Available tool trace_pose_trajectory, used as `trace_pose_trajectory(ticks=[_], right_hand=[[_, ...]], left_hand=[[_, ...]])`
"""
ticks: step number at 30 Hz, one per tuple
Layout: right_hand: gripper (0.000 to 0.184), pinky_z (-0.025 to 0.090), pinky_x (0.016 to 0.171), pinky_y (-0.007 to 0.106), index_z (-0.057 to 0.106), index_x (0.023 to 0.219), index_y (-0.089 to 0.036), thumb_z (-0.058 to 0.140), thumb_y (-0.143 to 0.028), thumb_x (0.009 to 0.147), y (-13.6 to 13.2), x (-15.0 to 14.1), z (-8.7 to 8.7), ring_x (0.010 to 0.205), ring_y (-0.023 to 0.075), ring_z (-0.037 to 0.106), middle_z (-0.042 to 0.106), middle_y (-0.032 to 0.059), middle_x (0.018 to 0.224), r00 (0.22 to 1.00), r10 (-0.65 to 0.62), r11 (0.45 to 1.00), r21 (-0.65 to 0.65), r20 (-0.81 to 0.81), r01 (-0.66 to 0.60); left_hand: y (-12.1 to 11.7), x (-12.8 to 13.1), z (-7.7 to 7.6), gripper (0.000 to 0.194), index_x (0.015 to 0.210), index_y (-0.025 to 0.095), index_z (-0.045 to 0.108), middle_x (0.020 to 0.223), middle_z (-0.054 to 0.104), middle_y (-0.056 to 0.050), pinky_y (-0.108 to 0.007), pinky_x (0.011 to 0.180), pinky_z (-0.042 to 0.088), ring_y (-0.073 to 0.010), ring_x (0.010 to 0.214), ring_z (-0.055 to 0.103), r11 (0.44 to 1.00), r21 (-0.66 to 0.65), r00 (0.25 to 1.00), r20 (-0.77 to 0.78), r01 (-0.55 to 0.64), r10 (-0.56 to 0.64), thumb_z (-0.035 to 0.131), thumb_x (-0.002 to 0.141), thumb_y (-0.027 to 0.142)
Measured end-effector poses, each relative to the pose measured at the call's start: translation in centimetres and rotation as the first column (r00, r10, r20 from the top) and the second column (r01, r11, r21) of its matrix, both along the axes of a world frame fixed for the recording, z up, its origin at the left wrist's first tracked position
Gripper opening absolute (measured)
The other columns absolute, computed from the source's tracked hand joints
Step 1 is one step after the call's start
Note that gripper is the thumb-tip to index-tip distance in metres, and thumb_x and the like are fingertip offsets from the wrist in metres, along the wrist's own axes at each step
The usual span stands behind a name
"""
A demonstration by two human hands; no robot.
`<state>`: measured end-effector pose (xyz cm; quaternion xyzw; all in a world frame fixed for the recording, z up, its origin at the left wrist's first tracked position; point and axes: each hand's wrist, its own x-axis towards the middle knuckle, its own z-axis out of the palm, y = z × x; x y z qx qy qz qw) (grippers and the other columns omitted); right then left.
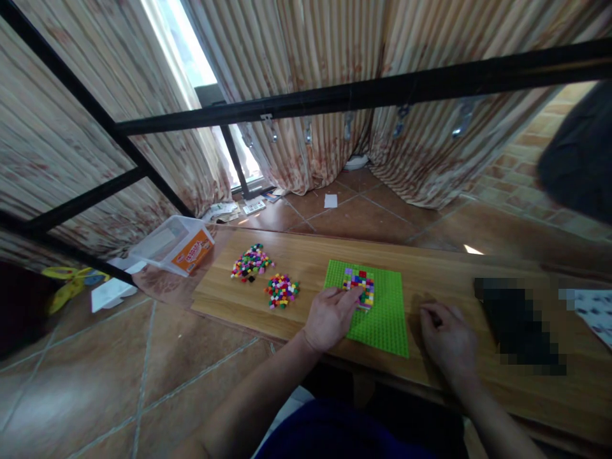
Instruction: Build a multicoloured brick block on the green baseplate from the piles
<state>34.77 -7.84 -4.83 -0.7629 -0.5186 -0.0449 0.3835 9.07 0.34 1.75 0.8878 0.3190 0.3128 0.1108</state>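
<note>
A green studded baseplate [382, 319] lies on the wooden table, with a block of small multicoloured building bricks [367, 284] on its upper left part. My left hand [329, 315] reaches over the plate's left edge. Its fingers are drawn together, the tips touching the coloured bricks; anything pinched between them is too small to make out. To the right of the plate, my right hand [449, 338] rests on the table with fingers curled in, and nothing shows in it. Two heaps of loose bricks, one farther back [252, 261] and one nearer [282, 291], lie left of the plate.
A clear plastic box [174, 242] with an orange label stands at the table's left end. Toward the right lie a dark blurred-out object [519, 325] and a printed sheet [595, 312]. A black metal frame [315, 102] crosses beyond the table, before striped curtains.
</note>
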Motion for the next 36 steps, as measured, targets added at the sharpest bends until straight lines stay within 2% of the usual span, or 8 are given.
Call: trace_pose_trajectory(ticks=[7, 12, 18, 25, 36], right_hand=[[0.032, 0.047, 0.075, 0.035, 0.070, 0.087, -0.019, 0.048, -0.042, 0.092, -0.02, 0.01, -0.08, 0.080, 0.0207, 0.061, 0.069, 0.0090, 0.090, 1.000, 0.008, 1.000, -0.014, 0.000, -0.008], [0.032, 0.046, 0.073, 0.034, 0.070, 0.087, -0.019, 0.048, -0.042, 0.092, 0.06, -0.01, -0.24, 0.078, 0.0197, 0.060, 0.068, 0.0083, 0.089, 1.000, 0.002, 1.000, -0.013, -0.010, -0.002], [0.032, 0.045, 0.072, 0.034, 0.070, 0.087, -0.019, 0.048, -0.042, 0.092, -0.02, -0.13, -0.39, 0.078, 0.0194, 0.060, 0.068, 0.0085, 0.091, 1.000, -0.010, 1.000, -0.020, -0.003, 0.010], [0.032, 0.044, 0.071, 0.032, 0.070, 0.088, -0.018, 0.048, -0.042, 0.093, 0.03, 0.03, -0.50, 0.077, 0.0187, 0.060, 0.068, 0.0077, 0.090, 1.000, -0.004, 1.000, -0.003, 0.018, 0.004], [0.031, 0.046, 0.071, 0.031, 0.070, 0.087, -0.018, 0.049, -0.040, 0.093, 0.12, 0.09, -0.67, 0.077, 0.0183, 0.061, 0.068, 0.0073, 0.089, 0.999, -0.001, 1.000, 0.024, 0.048, 0.000]], left_hand=[[0.24, 0.00, -0.20, 0.031, 0.130, 0.020, 0.063, 0.096, 0.077, -0.008, -0.035, 0.083, 0.058, -0.0210, 0.088, 0.069, 0.993, 0.117, 0.999, -0.050, -0.006, 0.012, 0.048, 0.103, 0.025], [0.42, 0.00, 0.10, 0.024, 0.119, 0.019, 0.067, 0.094, 0.075, -0.008, -0.034, 0.082, 0.058, -0.0207, 0.088, 0.068, 0.993, 0.119, 0.999, -0.040, 0.006, -0.001, 0.049, 0.104, 0.025], [0.74, 0.06, 0.06, 0.021, 0.115, 0.019, 0.067, 0.093, 0.075, -0.007, -0.034, 0.083, 0.056, -0.0206, 0.087, 0.067, 0.989, 0.144, 0.999, -0.041, 0.013, -0.007, 0.051, 0.103, 0.025], [0.79, -0.31, 0.34, 0.021, 0.095, 0.020, 0.070, 0.092, 0.073, -0.005, -0.033, 0.082, 0.050, -0.0183, 0.088, 0.064, 0.977, 0.210, 0.995, -0.092, 0.047, -0.028, 0.051, 0.103, 0.022], [0.76, -0.56, -0.47, 0.017, 0.104, 0.023, 0.073, 0.097, 0.076, -0.002, -0.036, 0.088, 0.043, -0.0178, 0.092, 0.061, 0.947, 0.321, 1.000, -0.006, -0.003, 0.005, 0.057, 0.099, 0.021]])
